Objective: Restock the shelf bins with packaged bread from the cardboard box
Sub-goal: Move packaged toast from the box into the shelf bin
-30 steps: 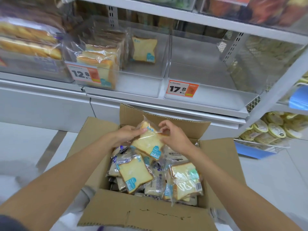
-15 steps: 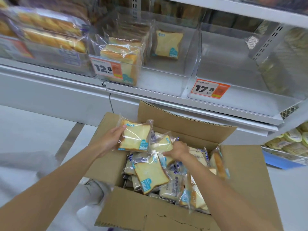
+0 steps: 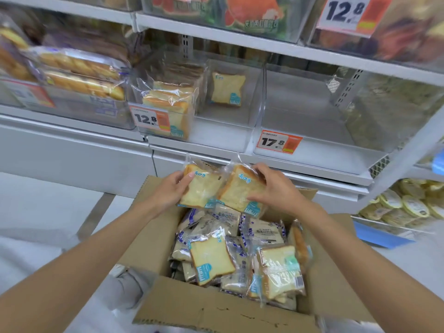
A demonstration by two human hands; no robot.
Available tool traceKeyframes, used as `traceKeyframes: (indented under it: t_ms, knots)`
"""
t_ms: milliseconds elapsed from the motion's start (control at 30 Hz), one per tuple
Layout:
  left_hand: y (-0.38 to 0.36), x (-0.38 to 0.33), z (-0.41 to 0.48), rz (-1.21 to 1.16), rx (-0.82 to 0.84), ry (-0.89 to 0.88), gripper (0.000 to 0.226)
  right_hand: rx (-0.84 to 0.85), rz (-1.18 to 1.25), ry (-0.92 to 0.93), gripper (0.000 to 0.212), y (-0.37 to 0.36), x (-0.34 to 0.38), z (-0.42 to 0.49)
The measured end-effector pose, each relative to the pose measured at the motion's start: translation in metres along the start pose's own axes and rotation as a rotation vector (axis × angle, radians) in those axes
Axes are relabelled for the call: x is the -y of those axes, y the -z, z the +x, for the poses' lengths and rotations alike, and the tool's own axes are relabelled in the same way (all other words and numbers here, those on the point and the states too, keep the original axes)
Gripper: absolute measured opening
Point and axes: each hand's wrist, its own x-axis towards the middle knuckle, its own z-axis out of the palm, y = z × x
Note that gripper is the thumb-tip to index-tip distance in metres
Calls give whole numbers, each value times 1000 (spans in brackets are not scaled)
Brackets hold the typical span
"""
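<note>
Head view: the left hand [image 3: 168,192] grips a bread pack [image 3: 200,188] by its left edge, thumb on the front face and the other fingers curled behind it. The right hand [image 3: 276,191] holds a second pack [image 3: 237,191], its fingers [image 3: 260,173] spread over the top right corner and the thumb low on the face. The two packs are side by side, touching at their inner edges, raised above the far end of the open box [image 3: 216,308], just below the shelf front.

The box sits on the floor under the shelf and is filled with more packs lying loose, one slice pack [image 3: 211,259] face up near the middle and another [image 3: 281,270] to its right.

On the shelf, the middle bin [image 3: 223,138], tagged 12.8 [image 3: 149,118], has a row of packs [image 3: 170,109] standing at its left side and a single pack [image 3: 227,90] upright at the back. The bin to its right [image 3: 312,157] carries a 17.8 tag [image 3: 278,141]. The bin to the left [image 3: 72,109] holds long loaves [image 3: 79,73].
</note>
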Motion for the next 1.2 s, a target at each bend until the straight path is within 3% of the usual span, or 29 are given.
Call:
traceKeyframes:
  t_ms: [100,200,233,333,467,533,633,767,833,967,1133,1200]
  knots:
    - [-9,-28,-3,-37,138,24,45,-3,55,56,63,13,24,15]
    - [-10,-51,-3,-33,240,9,90,-1,34,132,84,24,40,28]
    - [-8,-60,-4,-16,258,7,92,4,15,150,93,28,42,31]
    - [4,-75,-3,22,338,-27,57,53,35,146,109,41,47,37]
    - [21,-92,4,63,305,-125,54,104,-52,146,119,60,63,44]
    - [33,-102,7,71,343,-140,53,75,-158,154,111,69,71,49]
    - [47,-121,9,109,355,-206,63,14,-151,195,82,82,82,53]
    - [72,-134,32,368,229,-401,116,-199,-135,227,63,111,90,62]
    - [93,-130,57,523,131,-452,125,-282,-87,200,63,122,89,71]
    - [121,-124,118,618,-119,-412,89,-309,48,157,60,129,88,93]
    - [125,-122,190,801,-112,-444,29,-314,54,211,62,134,94,135]
    - [124,-117,205,906,-108,-428,29,-284,-80,222,56,135,97,153]
